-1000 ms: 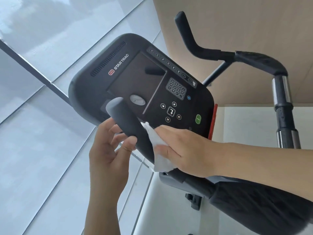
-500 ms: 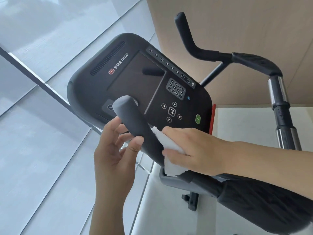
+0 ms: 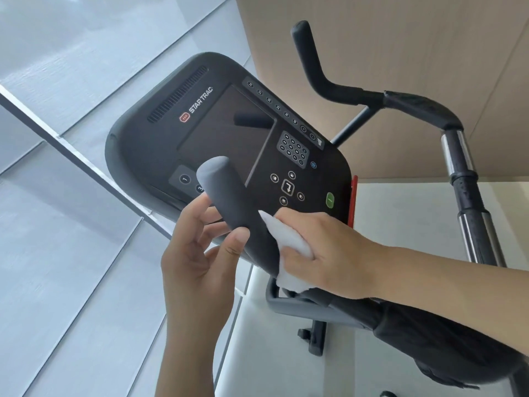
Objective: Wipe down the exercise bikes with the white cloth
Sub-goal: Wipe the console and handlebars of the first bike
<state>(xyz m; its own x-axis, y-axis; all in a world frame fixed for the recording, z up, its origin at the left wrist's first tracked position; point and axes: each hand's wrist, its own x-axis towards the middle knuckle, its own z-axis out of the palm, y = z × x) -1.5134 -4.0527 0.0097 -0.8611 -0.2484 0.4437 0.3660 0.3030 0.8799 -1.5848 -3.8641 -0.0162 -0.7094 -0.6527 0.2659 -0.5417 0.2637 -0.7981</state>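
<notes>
A dark exercise bike fills the view, its black console (image 3: 200, 110) tilted toward me with a dark screen and keypad. A grey padded handlebar grip (image 3: 226, 193) rises in front of the console. My left hand (image 3: 197, 262) holds the grip from the left, thumb and fingertips around it. My right hand (image 3: 323, 253) presses a crumpled white cloth (image 3: 289, 247) against the grip's right side, lower down. The cloth's lower end sticks out under my palm.
The far handlebar (image 3: 323, 78) curves up at the top right, joined to a chrome and black post (image 3: 463, 196). A dark padded armrest (image 3: 446, 348) runs under my right forearm. A glass wall with a metal mullion (image 3: 71, 150) stands to the left; pale floor lies below.
My right hand with the cloth has slid a little down the grip, leaving more of the grip's top bare. My left hand keeps its hold.
</notes>
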